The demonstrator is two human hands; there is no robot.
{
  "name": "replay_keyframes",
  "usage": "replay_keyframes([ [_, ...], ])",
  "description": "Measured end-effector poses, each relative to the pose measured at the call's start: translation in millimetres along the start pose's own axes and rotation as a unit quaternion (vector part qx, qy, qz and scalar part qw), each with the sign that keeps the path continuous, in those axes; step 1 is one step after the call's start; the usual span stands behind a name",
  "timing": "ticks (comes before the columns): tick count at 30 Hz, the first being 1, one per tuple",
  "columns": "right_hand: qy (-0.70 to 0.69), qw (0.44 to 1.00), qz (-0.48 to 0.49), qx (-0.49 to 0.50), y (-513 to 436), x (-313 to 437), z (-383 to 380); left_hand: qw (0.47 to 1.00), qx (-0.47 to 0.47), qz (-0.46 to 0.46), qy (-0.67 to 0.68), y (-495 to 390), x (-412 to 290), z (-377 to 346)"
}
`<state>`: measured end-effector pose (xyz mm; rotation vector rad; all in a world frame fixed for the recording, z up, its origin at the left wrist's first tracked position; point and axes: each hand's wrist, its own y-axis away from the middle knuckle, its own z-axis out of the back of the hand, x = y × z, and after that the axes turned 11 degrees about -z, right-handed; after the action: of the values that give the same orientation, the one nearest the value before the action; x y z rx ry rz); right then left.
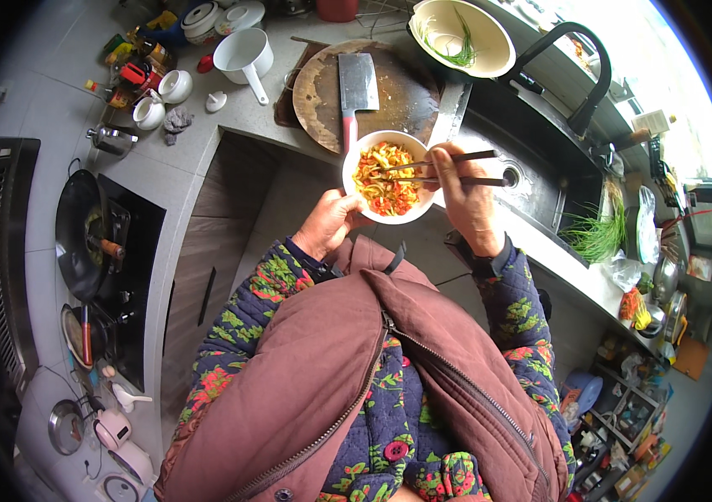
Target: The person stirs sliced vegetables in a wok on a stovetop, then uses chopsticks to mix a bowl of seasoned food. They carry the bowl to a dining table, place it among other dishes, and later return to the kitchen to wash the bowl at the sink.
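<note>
My left hand (332, 221) grips the lower left rim of a white bowl (418, 143). Chopped red and yellow-green food (388, 188) fills much of the bowl. In my right hand (465, 188) is a pair of dark chopsticks (465, 181), their tips among the food. Just beyond the bowl, a cleaver (359, 83) with a red handle lies flat on a round wooden chopping board (403, 75), its handle end close to the bowl's rim. Scraps of food dot the board.
A cream basin (482, 34) with green stalks stands beyond the board, near the black sink (534, 141) and tap. A white saucepan (243, 55) sits left of the board. On the hob at the left rests a wok (82, 235). Green chives (600, 235) lie at the right.
</note>
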<state>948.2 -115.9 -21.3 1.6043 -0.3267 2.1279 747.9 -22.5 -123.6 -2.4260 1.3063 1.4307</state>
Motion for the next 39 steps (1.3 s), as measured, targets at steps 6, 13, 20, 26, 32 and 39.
replay_keyframes([
  [6, 0.168, 0.980, 0.096, 0.054, 2.2, -3.2, -2.4, 1.000, 0.009, -0.002, 0.011, -3.7, 3.7, 1.6],
  [13, -0.046, 0.999, -0.014, 0.019, 4.1, 11.2, 23.8, 1.000, 0.019, 0.003, 0.021, -4.0, -2.9, 1.3],
  [20, -0.047, 0.999, -0.010, 0.024, -6.7, 3.8, 14.6, 1.000, 0.023, -0.007, -0.007, -8.6, -0.8, 1.8],
  [26, 0.192, 0.980, -0.022, 0.047, -4.2, 10.1, 29.6, 1.000, 0.014, 0.008, 0.004, -11.9, 3.4, 6.9],
  [32, 0.068, 0.997, 0.030, 0.032, -1.9, -4.2, 13.3, 1.000, 0.011, 0.005, 0.008, -13.1, 1.5, 4.9],
  [39, 0.096, 0.993, 0.026, 0.062, -5.1, -2.7, 9.4, 1.000, 0.009, 0.004, 0.003, -11.2, 1.6, 2.9],
])
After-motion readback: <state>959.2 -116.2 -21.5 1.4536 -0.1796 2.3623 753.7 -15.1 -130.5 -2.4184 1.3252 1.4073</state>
